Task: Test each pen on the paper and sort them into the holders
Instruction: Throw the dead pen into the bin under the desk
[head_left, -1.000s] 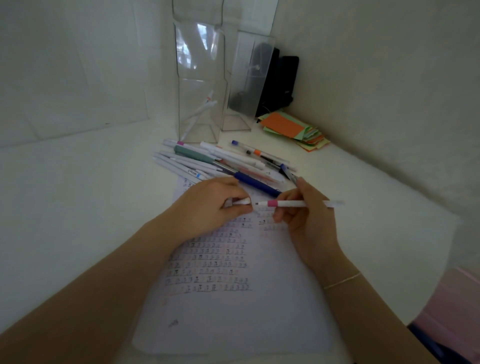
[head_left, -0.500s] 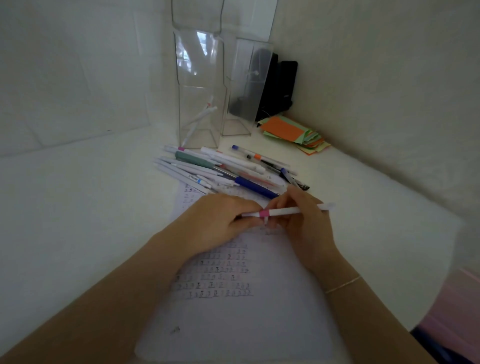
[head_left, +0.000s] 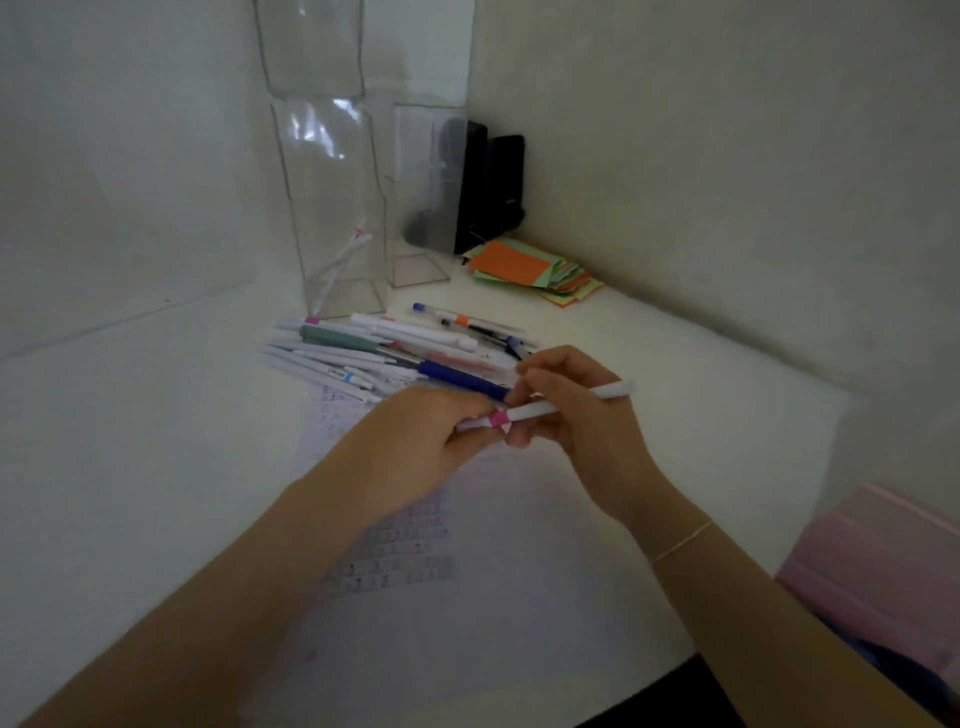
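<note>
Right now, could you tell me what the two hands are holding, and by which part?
Both hold one white pen with a pink band: the left hand grips its capped end, the right hand pinches the barrel's middle.

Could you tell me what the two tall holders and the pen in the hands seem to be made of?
Left holder and right holder: probably clear glossy acrylic, since the wall and what is inside show through and the left one carries bright reflections. Pen: likely matte white plastic with a pink band, held by the left hand and right hand.
</note>
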